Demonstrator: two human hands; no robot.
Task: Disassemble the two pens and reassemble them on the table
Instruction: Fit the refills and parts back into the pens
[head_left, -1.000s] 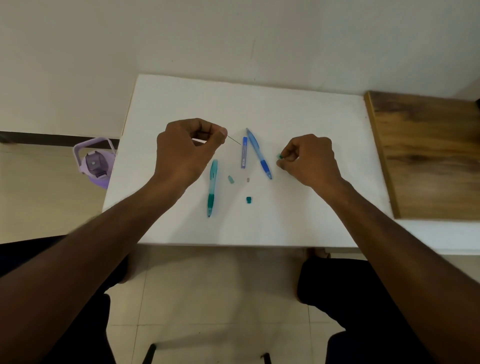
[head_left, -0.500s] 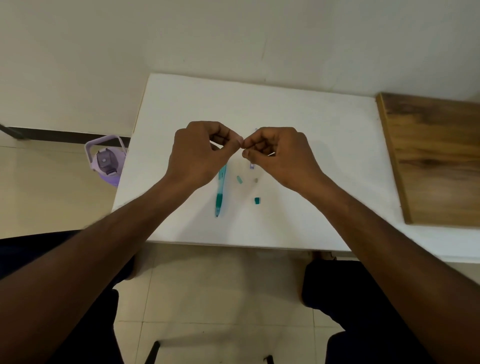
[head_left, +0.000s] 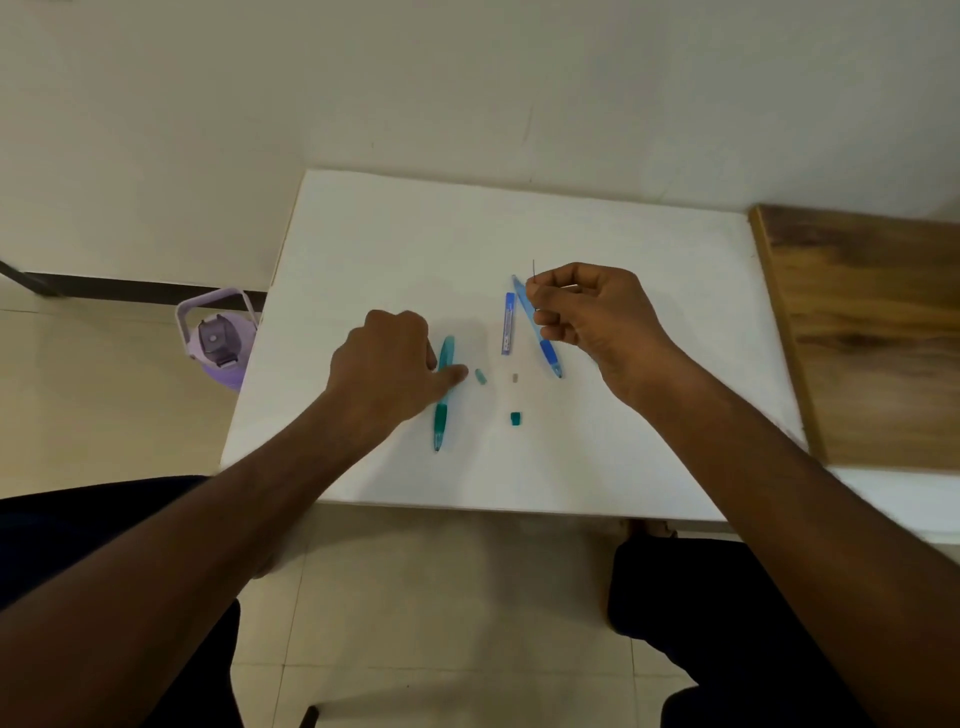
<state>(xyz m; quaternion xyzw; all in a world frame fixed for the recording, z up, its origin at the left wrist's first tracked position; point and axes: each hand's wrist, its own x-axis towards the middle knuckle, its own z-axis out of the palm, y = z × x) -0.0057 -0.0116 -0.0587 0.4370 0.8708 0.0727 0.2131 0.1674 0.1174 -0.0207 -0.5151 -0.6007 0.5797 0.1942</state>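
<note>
Item: teal pen (head_left: 444, 395), lying lengthwise on the white table (head_left: 395, 239), tip toward the person. Translucent plastic barrel with a darker ribbed grip near the tip. Judged light, stiff and smooth, likely to roll; best taken at the ribbed grip.

Item: blue pen (head_left: 543, 340), lying at a slant beside a flat blue lead case (head_left: 508, 323), partly behind the right hand. Same build, with a darker blue grip section.

Item: thin dark lead (head_left: 533, 268), hair-fine and straight, standing up from the right hand (head_left: 587, 317), whose thumb and forefinger are pinched on it, other fingers curled. Judged brittle; light pressure, held near the end being fed.

Item: loose parts between the pens: pale teal cap (head_left: 480, 376), small grey piece (head_left: 515, 378), dark teal piece (head_left: 515, 419). Tiny, easily flicked away.

Left hand (head_left: 387, 364): fingers curled down over the upper barrel of the teal pen, thumb touching it; whether it actually grips cannot be told.

Also present: wooden board (head_left: 878, 332) at the right, lilac water bottle (head_left: 218, 338) on the floor.
</note>
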